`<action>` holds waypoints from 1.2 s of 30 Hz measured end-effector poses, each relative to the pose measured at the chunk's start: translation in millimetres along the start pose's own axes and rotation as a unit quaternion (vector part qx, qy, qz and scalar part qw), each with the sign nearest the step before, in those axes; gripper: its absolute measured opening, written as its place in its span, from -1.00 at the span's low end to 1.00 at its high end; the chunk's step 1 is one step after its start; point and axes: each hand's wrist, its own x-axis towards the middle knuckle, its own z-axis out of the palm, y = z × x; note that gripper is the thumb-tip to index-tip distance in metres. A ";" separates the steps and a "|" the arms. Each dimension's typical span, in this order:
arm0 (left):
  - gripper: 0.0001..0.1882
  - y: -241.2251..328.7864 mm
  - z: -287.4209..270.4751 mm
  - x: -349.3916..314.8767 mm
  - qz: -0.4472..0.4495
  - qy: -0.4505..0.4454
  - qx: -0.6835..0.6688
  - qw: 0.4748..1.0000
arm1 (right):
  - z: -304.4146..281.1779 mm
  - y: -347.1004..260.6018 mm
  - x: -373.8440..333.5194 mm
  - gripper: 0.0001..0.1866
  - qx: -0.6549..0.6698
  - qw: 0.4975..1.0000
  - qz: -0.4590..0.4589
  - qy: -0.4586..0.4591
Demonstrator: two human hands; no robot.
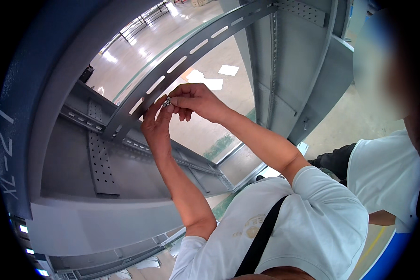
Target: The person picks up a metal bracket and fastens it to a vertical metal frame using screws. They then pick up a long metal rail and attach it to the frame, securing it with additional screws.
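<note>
A small shiny metal fastener (166, 101), too small to tell if it is a bolt or a nut, is pinched between the fingertips of both hands. My left hand (157, 127) comes up from below with thumb and fingers closed on it. From the right, my right hand (198, 101) meets it at the same piece, thumb and index pressed together and the other fingers curled. Right behind the fingertips runs a grey slotted metal rail (186, 59), a row of long slots along it. Whether the left fingers touch the rail is hidden.
Grey cabinet framing surrounds my arms, with a perforated strip (99, 163) at the lower left and an upright perforated post (274, 56) at the right. White sheets (228, 70) lie on the floor beyond. Another person in a white shirt (382, 172) is close at my right.
</note>
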 end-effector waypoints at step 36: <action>-0.69 -12.4 0.9 2.8 0.035 -0.016 0.021 0.999 | -8.2 8.7 5.7 -0.78 0.065 0.997 0.039 0.004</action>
